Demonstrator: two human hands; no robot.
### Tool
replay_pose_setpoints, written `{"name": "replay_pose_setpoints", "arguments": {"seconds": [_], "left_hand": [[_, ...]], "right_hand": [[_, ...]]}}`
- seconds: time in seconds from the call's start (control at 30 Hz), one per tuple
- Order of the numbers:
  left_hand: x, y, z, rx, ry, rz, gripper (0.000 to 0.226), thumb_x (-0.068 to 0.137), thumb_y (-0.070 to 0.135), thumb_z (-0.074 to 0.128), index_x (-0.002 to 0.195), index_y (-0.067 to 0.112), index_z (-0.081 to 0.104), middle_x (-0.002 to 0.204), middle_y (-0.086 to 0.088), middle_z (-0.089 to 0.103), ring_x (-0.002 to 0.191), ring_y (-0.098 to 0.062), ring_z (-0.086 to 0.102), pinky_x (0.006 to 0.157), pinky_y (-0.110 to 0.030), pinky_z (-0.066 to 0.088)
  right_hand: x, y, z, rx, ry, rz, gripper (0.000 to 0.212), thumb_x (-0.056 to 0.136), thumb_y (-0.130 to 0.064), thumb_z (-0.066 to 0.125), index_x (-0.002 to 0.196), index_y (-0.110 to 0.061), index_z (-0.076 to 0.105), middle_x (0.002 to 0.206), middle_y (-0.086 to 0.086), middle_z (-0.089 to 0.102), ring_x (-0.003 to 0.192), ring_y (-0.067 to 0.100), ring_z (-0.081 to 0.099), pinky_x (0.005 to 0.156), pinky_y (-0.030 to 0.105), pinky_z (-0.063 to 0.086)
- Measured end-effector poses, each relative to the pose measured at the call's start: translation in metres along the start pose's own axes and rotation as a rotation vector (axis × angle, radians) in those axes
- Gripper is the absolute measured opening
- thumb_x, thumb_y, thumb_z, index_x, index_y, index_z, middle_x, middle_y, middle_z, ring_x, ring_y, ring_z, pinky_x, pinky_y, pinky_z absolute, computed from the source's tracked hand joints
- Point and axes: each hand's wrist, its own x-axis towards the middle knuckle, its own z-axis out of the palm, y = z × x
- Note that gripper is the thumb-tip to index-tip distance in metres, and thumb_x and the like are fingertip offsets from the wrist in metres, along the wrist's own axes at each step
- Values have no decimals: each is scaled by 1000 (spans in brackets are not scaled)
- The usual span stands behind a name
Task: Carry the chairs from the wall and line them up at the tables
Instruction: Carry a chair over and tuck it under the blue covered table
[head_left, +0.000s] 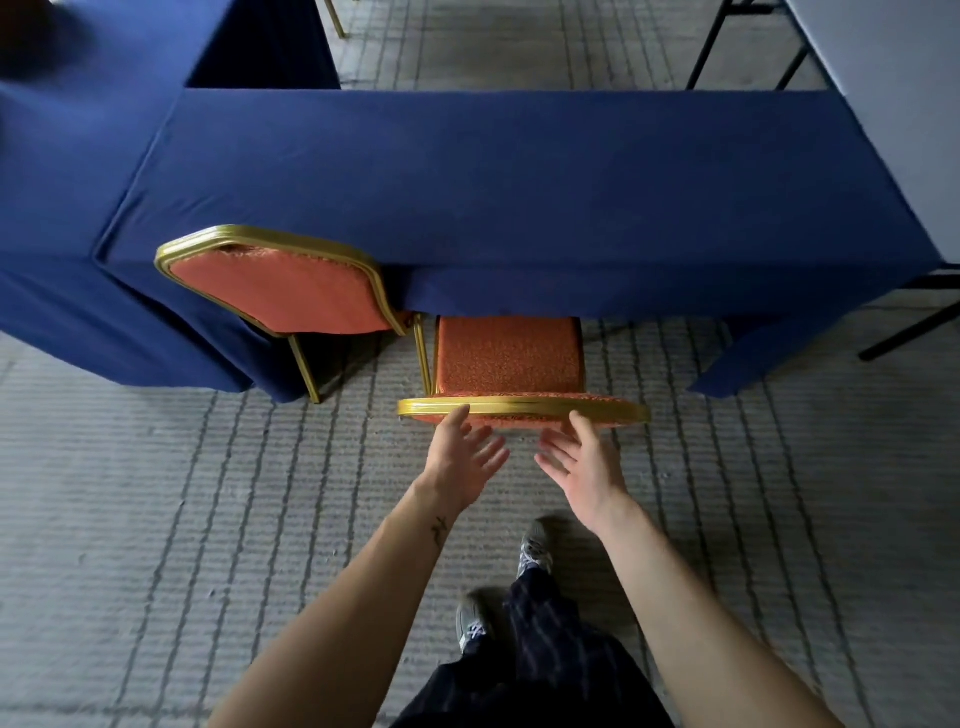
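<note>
The near chair (511, 364) is seen from above, directly ahead of both hands, its orange seat pushed partly under the front edge of the blue-draped tabletop (519, 182). The gold top rail of its backrest runs crosswise just beyond the fingertips. The left hand (465, 457) and the right hand (584, 465) are held side by side with a narrow gap between them, fingers spread and relaxed, nothing grasped. Each thumb tip overlaps the rail in this view - whether contact is made cannot be told.

A second chair (280, 291) is set to the left, turned at an angle, its backrest leaning across the tabletop's front left corner and its gold leg close beside the near chair's frame. The blue cloth (737, 358) hangs to the floor at the right corner, so the near chair is bounded by the neighbour's leg on one side and by open striped carpet (156, 493) on the other. Bare carpet is seen behind the chair, around the person's shoes (535, 545). A white table (893, 104) with black legs is butted against the tabletop's right end - another blue-draped table (78, 130) adjoins the left end.
</note>
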Motion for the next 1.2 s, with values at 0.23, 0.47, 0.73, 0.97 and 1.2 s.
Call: {"name": "replay_pose_setpoints", "arguments": {"seconds": [0.23, 0.47, 0.73, 0.97, 1.2], "left_hand": [[47, 25, 28, -131, 86, -122, 56, 94, 39, 71, 128, -2, 52, 125, -27, 60, 115, -42, 61, 104, -56, 49], [78, 25, 39, 24, 99, -26, 23, 104, 19, 52, 111, -3, 56, 105, -25, 66, 97, -34, 68, 72, -46, 62], [106, 60, 54, 17, 98, 39, 30, 101, 17, 53, 121, -7, 56, 114, -29, 66, 108, -39, 68, 85, -56, 60], [143, 98, 93, 21, 102, 63, 44, 101, 16, 54, 134, -12, 50, 123, -31, 65, 107, -38, 69, 65, -45, 62], [175, 140, 132, -10, 56, 64, 34, 104, 22, 52, 114, -9, 59, 104, -26, 74, 100, -37, 71, 74, -47, 63]], "right_hand": [[45, -24, 15, 328, -7, 187, 52, 99, -49, 60, 126, -5, 54, 124, 26, 64, 117, 38, 63, 110, 52, 46], [82, -31, 34, 387, 54, 214, 28, 98, -30, 53, 110, -4, 56, 126, 28, 61, 114, 39, 63, 102, 59, 50], [109, -53, 61, 283, 147, 176, 56, 84, -26, 57, 135, -1, 54, 129, 26, 64, 114, 38, 66, 94, 58, 55], [158, -96, 84, 230, 158, 166, 58, 81, -27, 57, 134, -2, 55, 129, 25, 64, 115, 38, 65, 92, 57, 57], [221, -128, 107, 234, 93, 160, 34, 86, -27, 55, 113, -6, 58, 122, 24, 67, 115, 37, 67, 94, 56, 56]]}}
